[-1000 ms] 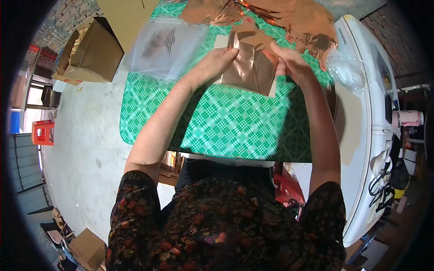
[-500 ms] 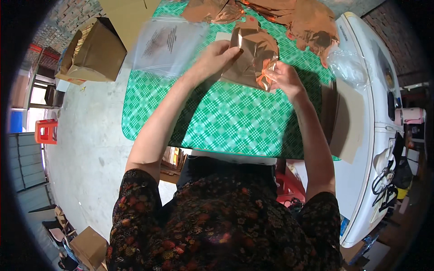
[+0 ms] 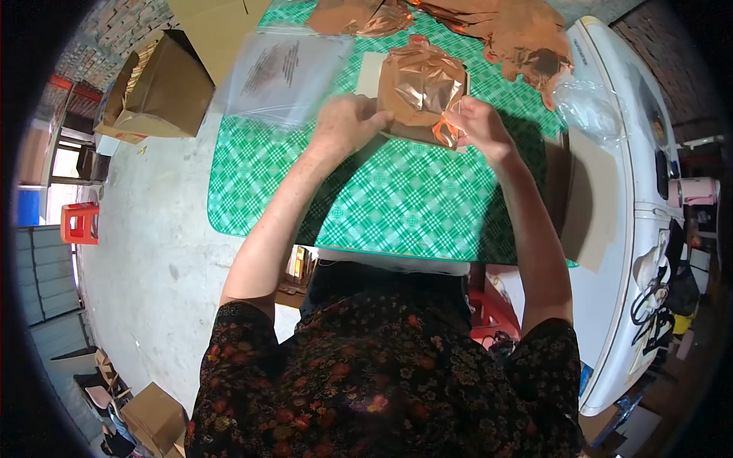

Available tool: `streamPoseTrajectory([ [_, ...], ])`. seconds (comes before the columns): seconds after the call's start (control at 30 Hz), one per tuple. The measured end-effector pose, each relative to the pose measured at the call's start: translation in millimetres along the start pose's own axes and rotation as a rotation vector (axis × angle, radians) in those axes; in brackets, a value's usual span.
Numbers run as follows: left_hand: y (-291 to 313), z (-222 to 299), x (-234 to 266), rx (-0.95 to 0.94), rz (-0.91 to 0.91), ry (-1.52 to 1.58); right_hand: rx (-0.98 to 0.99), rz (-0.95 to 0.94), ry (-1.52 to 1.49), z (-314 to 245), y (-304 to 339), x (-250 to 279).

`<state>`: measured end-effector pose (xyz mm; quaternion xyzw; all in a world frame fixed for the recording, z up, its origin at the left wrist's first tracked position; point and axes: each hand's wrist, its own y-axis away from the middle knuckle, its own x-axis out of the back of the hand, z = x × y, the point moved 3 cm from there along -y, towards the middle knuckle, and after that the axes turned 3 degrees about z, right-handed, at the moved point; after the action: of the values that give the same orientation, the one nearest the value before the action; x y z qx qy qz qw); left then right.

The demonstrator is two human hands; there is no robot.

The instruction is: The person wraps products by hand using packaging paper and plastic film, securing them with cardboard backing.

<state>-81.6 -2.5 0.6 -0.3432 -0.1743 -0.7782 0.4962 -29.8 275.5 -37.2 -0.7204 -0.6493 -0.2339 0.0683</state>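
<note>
A folded copper-coloured foil balloon (image 3: 420,88) lies over a pale card (image 3: 369,75) on the far part of the green checked tabletop. My right hand (image 3: 485,130) pinches the balloon's lower right corner, where an orange glint shows. At its lower left edge is my left hand (image 3: 347,126), fingers curled and thumb along the foil; its grip on the edge is partly hidden. More flat copper foil balloons (image 3: 527,38) are spread along the table's far side. Left of my left hand lies a stack of clear plastic bags (image 3: 282,76) with print on them.
The green checked cloth (image 3: 382,198) covers the table before me. A crumpled clear bag (image 3: 588,111) and cardboard sheets (image 3: 592,198) lie at the right, beside a white fridge (image 3: 611,305). An open cardboard box (image 3: 164,88) stands at the left, a red stool (image 3: 80,223) beyond it.
The foil balloon has come down flatter over the card. My left hand has moved from its upper left side down to the lower left edge; my right hand stays at the right corner.
</note>
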Motion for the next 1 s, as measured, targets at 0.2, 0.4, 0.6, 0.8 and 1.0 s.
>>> streamPoseTrajectory([
  [0.2, -4.4, 6.6, -1.9, 0.043, -0.081, -0.047, 0.020, 0.005, 0.029, 13.4, -8.2, 4.5],
  [0.4, 4.3, -19.7, -0.1, -0.041, -0.053, 0.002, 0.017, 0.091, -0.132, -0.4, -1.5, -5.1],
  [0.6, 6.4, -9.2, 3.3, -0.081, -0.057, -0.137, 0.031, 0.062, -0.132, 0.6, -4.7, -1.3],
  [0.8, 5.6, -8.4, 2.7, -0.178, -0.049, -0.152, -0.055, 0.039, -0.087, -8.2, 2.2, 1.8],
  [1.0, 6.3, -9.6, 1.6, -0.173, 0.013, -0.072, 0.027, -0.104, -0.003, -16.6, 31.5, 12.6],
])
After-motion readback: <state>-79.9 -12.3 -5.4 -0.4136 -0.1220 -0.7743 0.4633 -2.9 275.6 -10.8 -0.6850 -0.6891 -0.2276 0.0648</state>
